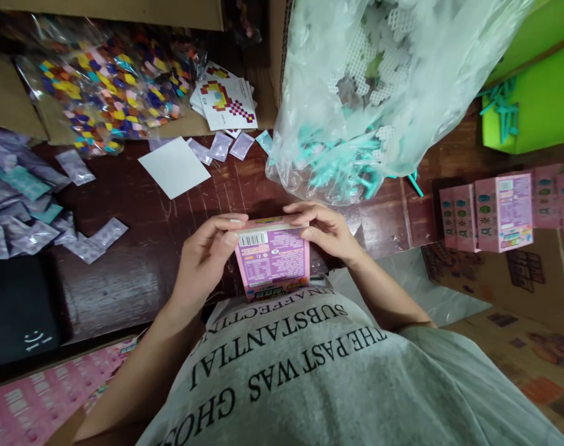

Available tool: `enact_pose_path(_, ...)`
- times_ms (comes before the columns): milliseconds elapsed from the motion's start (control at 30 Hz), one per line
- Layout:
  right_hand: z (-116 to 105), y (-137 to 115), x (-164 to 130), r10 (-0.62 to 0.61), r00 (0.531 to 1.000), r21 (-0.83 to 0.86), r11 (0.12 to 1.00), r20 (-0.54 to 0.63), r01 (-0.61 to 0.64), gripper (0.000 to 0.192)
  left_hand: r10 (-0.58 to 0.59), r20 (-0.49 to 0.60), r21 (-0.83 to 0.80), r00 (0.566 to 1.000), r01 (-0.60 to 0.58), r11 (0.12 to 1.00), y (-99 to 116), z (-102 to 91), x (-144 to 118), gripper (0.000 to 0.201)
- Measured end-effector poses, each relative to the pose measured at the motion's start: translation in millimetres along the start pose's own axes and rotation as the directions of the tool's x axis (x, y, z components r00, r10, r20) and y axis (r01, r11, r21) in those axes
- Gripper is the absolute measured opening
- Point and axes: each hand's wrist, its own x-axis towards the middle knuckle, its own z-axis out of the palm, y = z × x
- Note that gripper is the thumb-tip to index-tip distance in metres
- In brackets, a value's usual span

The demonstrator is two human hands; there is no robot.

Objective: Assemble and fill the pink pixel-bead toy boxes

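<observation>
A small pink and purple cardboard box (276,257) with a barcode on its printed side rests between my hands, close against my shirt at the table's front edge. My left hand (208,251) grips its left upper corner, thumb on the printed side and fingers along the top edge. On the opposite corner, my right hand (327,230) has thumb and fingers closed around the top edge. The inside of the box is hidden from this angle. Beyond it lie a white square card (174,167) and a clear plastic bag (338,142) holding turquoise sticks and white grid pieces.
Bags of colourful small pieces (119,80) fill a carton at the back left, beside pixel-pattern cards (229,102). Purple sachets (26,198) are heaped on the left. Pink boxes (502,210) stand at right, below a green bin (533,118). A black item (22,310) lies front left.
</observation>
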Motion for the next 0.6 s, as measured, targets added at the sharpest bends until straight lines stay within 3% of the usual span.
enact_pose_path(133, 7.3, -11.7, 6.2, 0.122, 0.992, 0.040, 0.992, -0.026, -0.121, 0.022, -0.171, 0.058, -0.039, 0.984, 0.174, 0.984, 18.7, -1.4, 4.0, 0.021)
enact_pose_path(267, 13.4, -13.9, 10.9, 0.211, 0.970, 0.073, 0.977, -0.125, -0.203, 0.026, -0.147, -0.002, -0.036, 0.989, 0.147, 0.989, 22.0, 0.4, 11.2, 0.021)
enact_pose_path(367, 7.3, -11.9, 6.2, 0.242, 0.968, 0.140, 0.963, -0.062, -0.232, 0.027, -0.128, 0.094, 0.000, 0.987, 0.129, 0.992, 18.1, -5.4, 12.0, 0.017)
enact_pose_path(433, 1.5, -9.5, -2.7, 0.225, 0.974, 0.167, 0.961, -0.017, -0.219, 0.028, -0.062, 0.167, 0.009, 0.984, 0.061, 0.998, 11.7, -10.4, 12.2, 0.019)
enact_pose_path(467, -0.8, -8.0, -8.3, 0.203, 0.979, 0.169, 0.965, -0.007, -0.199, 0.031, 0.002, 0.175, -0.002, 0.985, -0.002, 1.000, 7.5, -12.0, 12.7, 0.030)
enact_pose_path(533, -3.6, -4.3, -19.6, 0.150, 0.989, 0.144, 0.979, -0.016, -0.146, 0.044, 0.148, 0.141, -0.037, 0.979, -0.144, 0.989, -1.2, -11.4, 14.2, 0.064)
enact_pose_path(600, -3.9, -0.6, -29.5, 0.119, 0.992, 0.080, 0.990, -0.049, -0.115, 0.048, 0.211, 0.076, -0.017, 0.974, -0.211, 0.977, -7.0, -6.1, 14.0, 0.074)
